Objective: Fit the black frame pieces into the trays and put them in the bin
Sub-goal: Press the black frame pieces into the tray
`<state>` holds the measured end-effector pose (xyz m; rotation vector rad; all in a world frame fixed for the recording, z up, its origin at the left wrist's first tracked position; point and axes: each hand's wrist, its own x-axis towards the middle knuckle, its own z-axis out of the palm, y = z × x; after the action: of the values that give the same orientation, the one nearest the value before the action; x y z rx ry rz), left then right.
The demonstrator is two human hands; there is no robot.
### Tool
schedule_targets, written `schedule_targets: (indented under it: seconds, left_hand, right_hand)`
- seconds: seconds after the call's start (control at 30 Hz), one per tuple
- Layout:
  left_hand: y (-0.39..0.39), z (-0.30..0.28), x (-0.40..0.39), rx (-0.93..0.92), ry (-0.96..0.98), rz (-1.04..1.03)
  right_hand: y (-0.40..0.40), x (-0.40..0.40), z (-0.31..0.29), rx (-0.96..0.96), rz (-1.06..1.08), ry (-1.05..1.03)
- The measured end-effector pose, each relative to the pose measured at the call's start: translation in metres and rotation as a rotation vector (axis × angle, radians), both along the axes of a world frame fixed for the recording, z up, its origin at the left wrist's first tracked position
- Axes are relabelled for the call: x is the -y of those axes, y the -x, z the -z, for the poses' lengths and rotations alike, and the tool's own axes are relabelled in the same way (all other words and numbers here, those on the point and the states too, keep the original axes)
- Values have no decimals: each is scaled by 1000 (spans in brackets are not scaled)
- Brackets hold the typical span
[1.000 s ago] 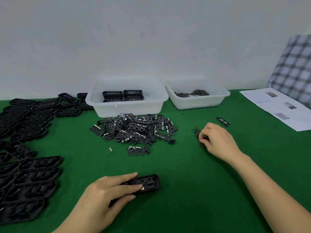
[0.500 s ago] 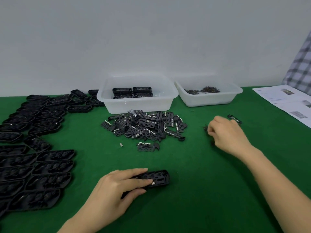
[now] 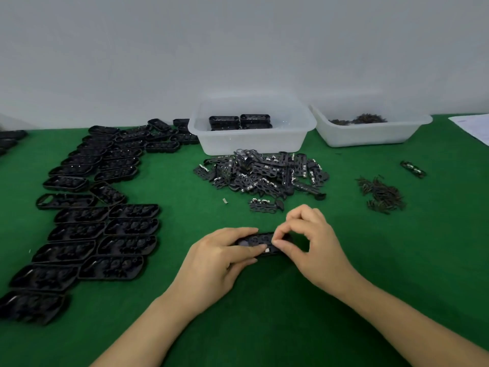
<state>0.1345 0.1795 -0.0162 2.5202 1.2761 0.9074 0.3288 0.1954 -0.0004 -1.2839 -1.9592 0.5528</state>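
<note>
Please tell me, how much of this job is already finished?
Early stage. Done: a few trays lie in the bin. In hand: the left hand holds one tray while the right hand pinches at it. Left: the frame pile and rows of trays.

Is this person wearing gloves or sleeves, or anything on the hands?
No. Both hands, left and right, are bare: no gloves, rings, watch or bracelets show. The forearms are bare too, with no sleeve in view right down to the picture's edge.

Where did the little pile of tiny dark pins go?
In the head view, the pile of pins lies on the green table at the right, before the right-hand white tub and right of the frame pieces heap.
</note>
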Motion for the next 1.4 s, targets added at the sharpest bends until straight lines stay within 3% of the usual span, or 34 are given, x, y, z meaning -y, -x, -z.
schedule_targets:
  seconds: [0.47,0.93,1.4]
  left_hand:
    - [0,2,-1,-7,-37,4]
    - [0,1,-1,-51,-96,48]
    - [0,2,-2,-38,-99,59]
  right_hand:
    - [2,1,8,110,50,-9]
    - [-7,-12,-12,58,9,454]
    - [-11,-21,-16,-14,-66,535]
